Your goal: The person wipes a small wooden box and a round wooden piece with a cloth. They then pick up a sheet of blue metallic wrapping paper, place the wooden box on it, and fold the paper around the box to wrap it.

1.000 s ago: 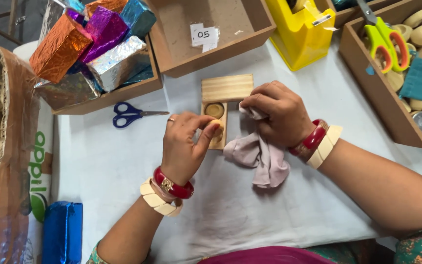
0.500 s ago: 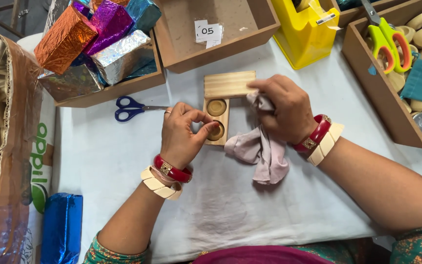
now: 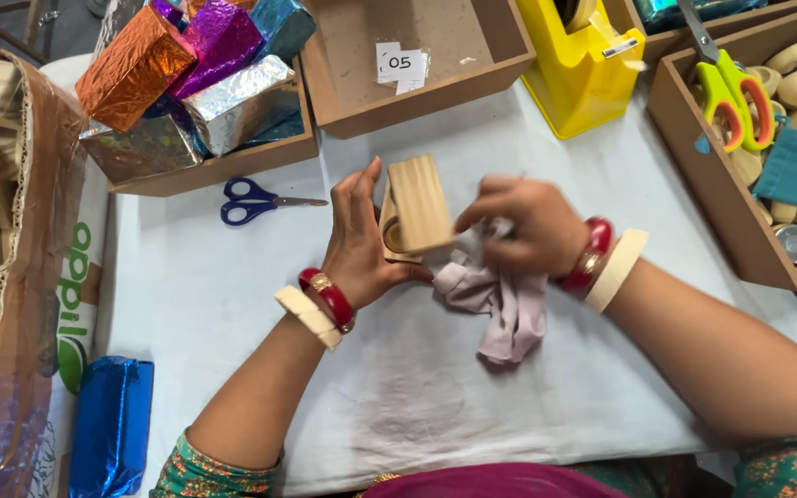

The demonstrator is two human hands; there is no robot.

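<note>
My left hand (image 3: 362,242) holds a small pale wooden box (image 3: 414,207) lifted off the white table cover (image 3: 417,397). The box's flat lid is swung over its body, and a round recess shows at the lower edge. My right hand (image 3: 528,226) is just right of the box, fingers bunched on a crumpled pinkish cloth (image 3: 500,300) that hangs down onto the cover. Both wrists carry red and cream bangles.
Blue-handled scissors (image 3: 255,200) lie left of my hands. Foil-wrapped boxes (image 3: 196,74) fill a tray at the back left, beside an empty brown tray (image 3: 417,92). A yellow tape dispenser (image 3: 588,65) and a tray with green scissors (image 3: 735,92) and wooden cups stand at the right.
The wooden box has been lifted off the table and tilted up in my left hand, its lid swung over. My right hand with the cloth has shifted slightly right.
</note>
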